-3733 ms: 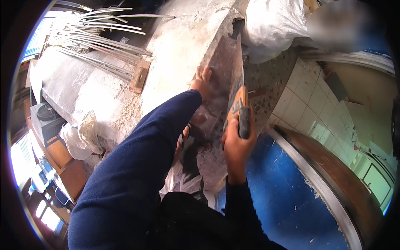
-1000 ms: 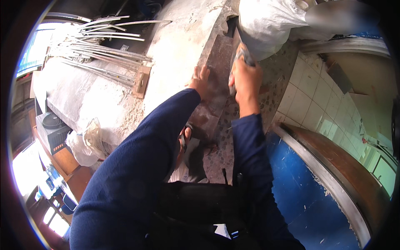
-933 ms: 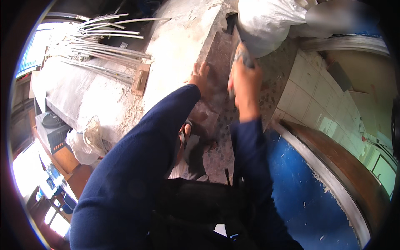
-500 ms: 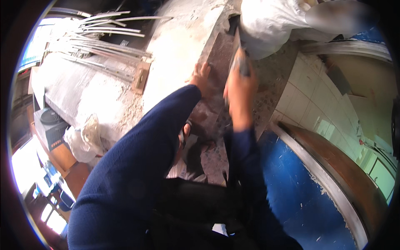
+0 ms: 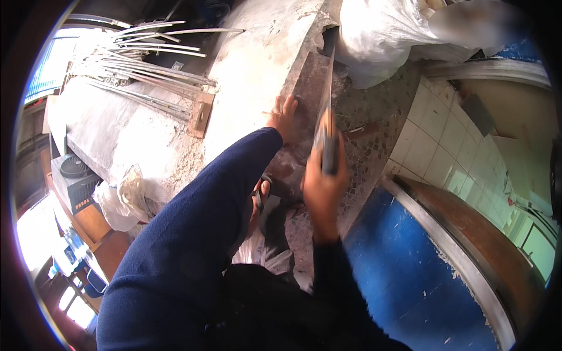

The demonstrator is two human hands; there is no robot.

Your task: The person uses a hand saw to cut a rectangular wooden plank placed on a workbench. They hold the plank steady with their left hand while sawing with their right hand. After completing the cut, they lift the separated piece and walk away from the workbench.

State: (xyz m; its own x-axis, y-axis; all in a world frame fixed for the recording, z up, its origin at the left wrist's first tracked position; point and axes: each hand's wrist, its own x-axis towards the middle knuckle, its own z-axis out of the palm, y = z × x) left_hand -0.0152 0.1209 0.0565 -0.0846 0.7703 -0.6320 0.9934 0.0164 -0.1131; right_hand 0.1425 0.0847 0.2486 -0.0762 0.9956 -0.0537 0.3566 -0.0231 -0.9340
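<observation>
i've got my right fingers [image 5: 314, 162] wrapped round the handsaw [image 5: 328, 124], left fingers [image 5: 287, 105] released by the brown board [image 5: 307, 76]. looks mid-cut from here, can't tell how much is left.

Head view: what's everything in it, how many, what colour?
Saw: one, orange and black handle, centre
Board: one, dusty brown, beside saw
Slab: one, pale grey, upper middle
Thin strips: many, whitish, upper left
Wooden block: one, brown, near strips' ends
Sack: one, white, upper right
Plastic bag: one, whitish, left
Panel: one, blue, lower right
Tiles: several, white, right
Vented box: one, dark, left
Left hand: one, bare, board's edge
Right hand: one, bare, on saw
</observation>
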